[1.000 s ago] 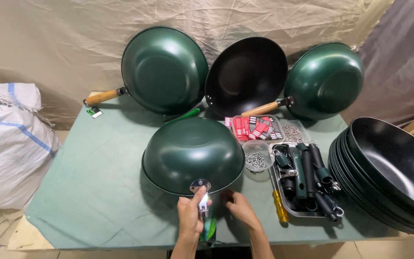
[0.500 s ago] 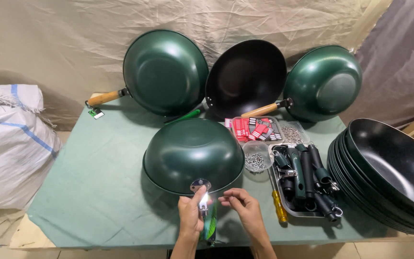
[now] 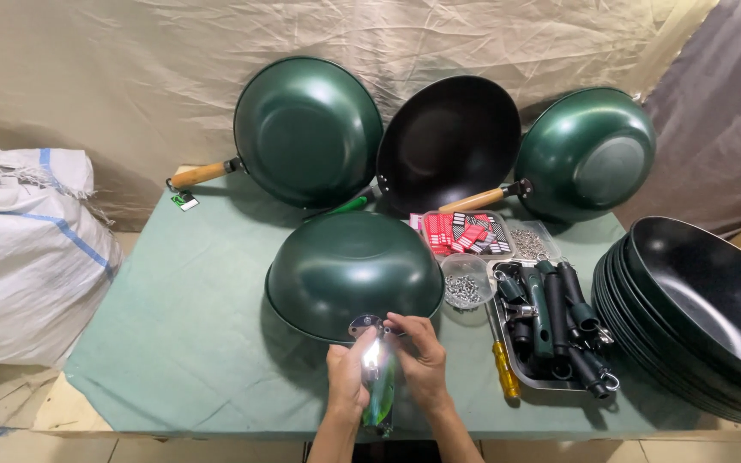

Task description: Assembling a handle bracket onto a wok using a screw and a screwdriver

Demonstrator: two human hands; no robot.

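Green handle gripped by left hand | right hand pinching at wok bracket | table edge close below

white woven sack, blue stripe: left of the surface | small green-and-white tag: far-left corner, by a wooden pan handle | clear tray of red-and-white packets: centre | glossy green plastic sleeve: near edge, between both hands

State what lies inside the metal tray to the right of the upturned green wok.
The metal tray holds dark and green handles piled together, some with hanging rings. Whatever lies beneath the pile is covered.
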